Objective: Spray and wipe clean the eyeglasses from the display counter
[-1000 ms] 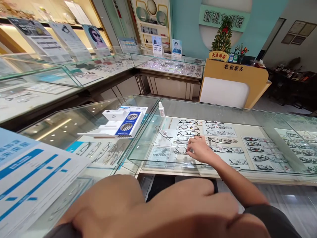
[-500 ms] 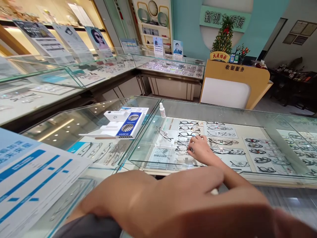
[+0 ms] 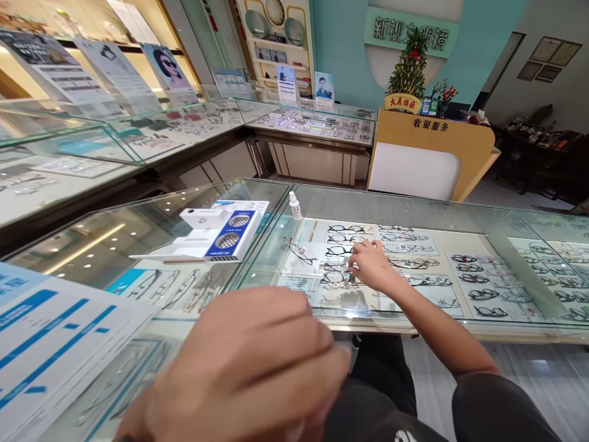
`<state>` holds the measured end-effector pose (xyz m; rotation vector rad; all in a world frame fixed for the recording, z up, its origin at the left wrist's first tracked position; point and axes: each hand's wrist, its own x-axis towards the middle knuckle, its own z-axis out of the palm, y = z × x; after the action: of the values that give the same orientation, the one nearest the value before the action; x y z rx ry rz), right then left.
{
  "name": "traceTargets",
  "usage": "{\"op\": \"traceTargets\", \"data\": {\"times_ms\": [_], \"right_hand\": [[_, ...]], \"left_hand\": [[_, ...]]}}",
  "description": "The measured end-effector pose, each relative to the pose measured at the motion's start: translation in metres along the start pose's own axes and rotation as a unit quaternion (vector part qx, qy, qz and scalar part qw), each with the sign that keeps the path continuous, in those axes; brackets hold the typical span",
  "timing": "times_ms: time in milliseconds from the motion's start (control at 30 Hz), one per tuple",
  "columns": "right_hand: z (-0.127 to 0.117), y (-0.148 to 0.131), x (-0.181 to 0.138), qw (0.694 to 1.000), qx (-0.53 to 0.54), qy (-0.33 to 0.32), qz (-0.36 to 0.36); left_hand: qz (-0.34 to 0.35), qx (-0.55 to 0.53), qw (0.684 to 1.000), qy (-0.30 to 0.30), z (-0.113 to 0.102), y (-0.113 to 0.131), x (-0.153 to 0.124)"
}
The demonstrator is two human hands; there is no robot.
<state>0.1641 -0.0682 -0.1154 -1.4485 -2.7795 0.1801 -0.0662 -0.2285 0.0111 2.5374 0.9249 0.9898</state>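
Close to the camera, blurred, is my left hand (image 3: pixel 248 362), its back towards me and its fingers curled in. Whatever it may hold is hidden under the palm. My right hand (image 3: pixel 372 267) reaches over the glass display counter (image 3: pixel 414 212), fingers bent down in a pinch at the end of a pair of eyeglasses (image 3: pixel 335 278). Several other dark-rimmed eyeglasses (image 3: pixel 346 229) lie in rows on white cards around that hand. To its left, a thin-framed pair (image 3: pixel 299 250) lies at a slant.
A small white bottle (image 3: pixel 295 206) stands on the counter glass, near a blue and white box display (image 3: pixel 230 236). A printed sheet (image 3: pixel 59 344) fills the lower left. Further back are more glass cases (image 3: pixel 313 123) and a yellow cashier desk (image 3: pixel 423 153).
My left hand and forearm have drawn back to the lower left, uncovering my right forearm and the counter's front edge. My right hand stays among the eyeglasses. The view has shifted slightly right.
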Motion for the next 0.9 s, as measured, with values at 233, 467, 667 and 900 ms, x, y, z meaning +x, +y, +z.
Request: {"op": "traceTargets", "data": {"times_ms": [233,467,667,900], "right_hand": [[-0.001,-0.014,0.018,0.999,-0.023,-0.027,0.006],[-0.040,-0.007,0.024,0.999,-0.002,-0.027,0.042],[-0.118,0.029,0.011,0.968,0.111,0.204,0.090],[-0.135,0.039,0.003,0.854,0.196,0.477,-0.063]], "left_hand": [[0.007,0.052,0.995,-0.084,0.000,-0.048,0.047],[-0.057,0.050,0.990,-0.115,-0.005,-0.068,0.063],[-0.152,0.076,0.982,0.077,-0.005,-0.104,0.101],[0.025,0.125,0.928,0.351,0.037,-0.132,0.145]]}}
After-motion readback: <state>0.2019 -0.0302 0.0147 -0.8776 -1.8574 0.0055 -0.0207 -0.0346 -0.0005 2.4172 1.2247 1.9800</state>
